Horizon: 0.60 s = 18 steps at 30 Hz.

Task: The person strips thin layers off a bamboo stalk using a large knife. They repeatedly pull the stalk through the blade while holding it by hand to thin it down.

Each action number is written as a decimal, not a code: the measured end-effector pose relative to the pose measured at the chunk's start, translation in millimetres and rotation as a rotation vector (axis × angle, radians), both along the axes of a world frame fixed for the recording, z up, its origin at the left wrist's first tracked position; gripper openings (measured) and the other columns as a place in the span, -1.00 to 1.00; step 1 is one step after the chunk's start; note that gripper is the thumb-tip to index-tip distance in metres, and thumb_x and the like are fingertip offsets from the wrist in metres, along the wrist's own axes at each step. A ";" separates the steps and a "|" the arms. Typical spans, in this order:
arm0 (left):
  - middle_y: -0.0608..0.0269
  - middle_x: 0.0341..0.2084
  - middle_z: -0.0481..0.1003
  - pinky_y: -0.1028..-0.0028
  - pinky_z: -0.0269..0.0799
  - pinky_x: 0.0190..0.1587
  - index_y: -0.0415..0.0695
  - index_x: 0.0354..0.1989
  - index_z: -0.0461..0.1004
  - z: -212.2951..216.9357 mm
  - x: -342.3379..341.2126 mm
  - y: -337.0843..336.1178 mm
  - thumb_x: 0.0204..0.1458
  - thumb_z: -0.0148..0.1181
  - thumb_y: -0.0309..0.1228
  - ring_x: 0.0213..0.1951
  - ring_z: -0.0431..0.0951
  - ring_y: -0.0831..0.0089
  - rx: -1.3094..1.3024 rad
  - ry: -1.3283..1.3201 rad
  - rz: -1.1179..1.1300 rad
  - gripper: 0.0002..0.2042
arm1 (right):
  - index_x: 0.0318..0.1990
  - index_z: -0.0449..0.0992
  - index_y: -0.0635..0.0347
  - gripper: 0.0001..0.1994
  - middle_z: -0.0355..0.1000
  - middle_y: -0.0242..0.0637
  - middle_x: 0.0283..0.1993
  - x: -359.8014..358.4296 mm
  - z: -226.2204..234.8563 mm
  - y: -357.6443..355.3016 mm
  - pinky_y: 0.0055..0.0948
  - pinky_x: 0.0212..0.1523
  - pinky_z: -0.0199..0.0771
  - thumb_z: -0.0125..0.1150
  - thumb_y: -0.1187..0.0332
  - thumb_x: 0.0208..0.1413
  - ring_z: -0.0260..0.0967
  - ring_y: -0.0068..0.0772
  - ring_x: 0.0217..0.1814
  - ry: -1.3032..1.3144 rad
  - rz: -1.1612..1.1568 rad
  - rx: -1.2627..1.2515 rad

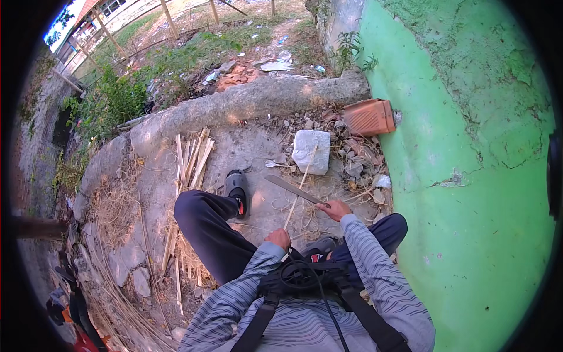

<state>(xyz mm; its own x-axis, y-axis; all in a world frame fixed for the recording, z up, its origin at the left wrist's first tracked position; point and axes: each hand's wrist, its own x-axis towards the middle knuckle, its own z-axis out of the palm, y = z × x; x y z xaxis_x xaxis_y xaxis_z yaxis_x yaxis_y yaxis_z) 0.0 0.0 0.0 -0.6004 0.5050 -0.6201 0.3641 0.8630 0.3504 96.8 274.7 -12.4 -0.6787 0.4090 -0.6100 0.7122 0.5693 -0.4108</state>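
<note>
— From the head view, what do the hands have?

— The left hand (278, 237) is closed around the near end of a thin bamboo strip (300, 183), whose far end rests on a white stone block (311, 151). The right hand (334, 209) is clenched on the handle of a long knife (291, 188), its blade lying across the strip.

— How would you do it well?

— I'd say keep the blade shallow, stroke away from the body, and keep the strip braced against the block, clear of the sandalled foot (237, 189).

green wall (469, 176), dirt ground (246, 146), daylight
</note>
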 end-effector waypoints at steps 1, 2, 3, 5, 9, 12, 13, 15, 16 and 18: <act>-0.24 -0.24 0.60 -0.09 0.46 -0.02 -0.24 -0.16 0.56 -4.6 2.9 -5.5 0.22 -0.07 -0.15 -0.13 0.61 -0.21 -0.006 -0.002 0.016 -0.60 | -0.05 0.65 0.18 -0.08 0.52 0.21 -0.05 -5.1 -1.2 0.6 0.01 0.10 0.40 -0.24 -0.55 0.08 0.49 0.16 0.04 -0.018 -0.027 0.022; -0.24 -0.24 0.60 -0.09 0.47 -0.02 -0.24 -0.17 0.56 -9.0 6.0 -12.4 0.23 -0.08 -0.16 -0.14 0.61 -0.22 -0.014 -0.003 0.035 -0.61 | -0.07 0.66 0.18 -0.10 0.55 0.18 -0.11 -11.3 -2.7 0.6 0.01 0.08 0.41 -0.23 -0.54 0.09 0.51 0.18 -0.02 -0.036 -0.052 0.044; -0.23 -0.25 0.60 -0.09 0.47 -0.02 -0.25 -0.18 0.55 1.0 -27.4 -11.2 0.23 -0.08 -0.16 -0.15 0.62 -0.22 -0.013 0.064 0.009 -0.61 | -0.10 0.66 0.21 -0.09 0.55 0.18 -0.13 -44.0 -12.6 6.1 0.01 0.05 0.42 -0.23 -0.54 0.09 0.51 0.19 -0.03 0.039 -0.185 0.068; -0.22 -0.27 0.61 -0.09 0.47 -0.03 -0.25 -0.19 0.54 12.8 -20.0 3.7 0.24 -0.10 -0.18 -0.18 0.62 -0.22 0.017 0.064 -0.020 -0.62 | -0.17 0.66 0.27 -0.07 0.56 0.17 -0.17 -41.4 -49.6 36.2 0.01 0.00 0.43 -0.23 -0.54 0.09 0.51 0.21 -0.05 0.059 -0.425 0.152; -0.28 -0.25 0.58 -0.08 0.43 0.02 -0.26 -0.18 0.51 24.7 -13.9 12.3 0.28 -0.19 -0.09 -0.12 0.59 -0.24 0.041 0.003 -0.025 -0.54 | -0.19 0.63 0.30 -0.09 0.55 0.16 -0.14 -36.3 -70.5 57.3 -0.02 0.00 0.42 -0.18 -0.54 0.07 0.50 0.17 0.00 0.018 -0.436 0.106; -0.35 -0.21 0.55 -0.08 0.40 0.05 -0.25 -0.16 0.50 6.4 -10.8 -0.4 0.30 -0.26 -0.02 -0.08 0.55 -0.28 0.092 -0.065 -0.015 -0.47 | -0.35 0.61 0.34 -0.18 0.56 0.10 -0.31 -13.8 -61.8 23.0 -0.02 -0.13 0.42 -0.04 -0.44 0.08 0.52 0.16 -0.17 0.116 -0.333 0.068; -0.37 -0.20 0.54 -0.08 0.39 0.05 -0.25 -0.15 0.49 -21.5 -15.6 -18.4 0.31 -0.28 0.00 -0.08 0.54 -0.29 0.134 -0.082 0.009 -0.46 | -0.36 0.60 0.32 -0.25 0.56 0.08 -0.33 -17.3 -42.5 0.8 -0.03 -0.14 0.42 0.05 -0.38 0.07 0.52 0.14 -0.20 0.137 -0.261 0.018; -0.39 -0.20 0.53 -0.08 0.38 0.05 -0.26 -0.14 0.48 -38.7 -17.0 -27.4 0.31 -0.28 0.00 -0.08 0.52 -0.31 0.196 -0.154 0.010 -0.46 | -0.38 0.59 0.30 -0.37 0.55 0.04 -0.35 4.2 -28.9 -16.2 -0.04 -0.15 0.43 0.21 -0.25 0.03 0.52 0.12 -0.24 0.159 -0.193 -0.008; -0.40 -0.20 0.52 -0.08 0.38 0.04 -0.26 -0.14 0.47 -35.0 -18.0 -25.3 0.30 -0.26 -0.01 -0.10 0.52 -0.32 0.206 -0.203 0.014 -0.48 | -0.39 0.58 0.29 -0.44 0.55 0.03 -0.36 20.3 -29.4 -21.9 -0.04 -0.16 0.44 0.27 -0.18 0.00 0.52 0.11 -0.26 0.164 -0.173 0.002; -0.39 -0.24 0.52 -0.08 0.38 0.01 -0.26 -0.15 0.46 -27.7 -17.6 -27.0 0.28 -0.16 -0.08 -0.11 0.52 -0.32 0.266 -0.253 -0.003 -0.56 | -0.38 0.58 0.25 -0.57 0.54 0.03 -0.37 42.3 -17.4 -33.9 -0.05 -0.17 0.47 0.36 -0.02 -0.05 0.52 0.12 -0.26 0.204 -0.170 0.030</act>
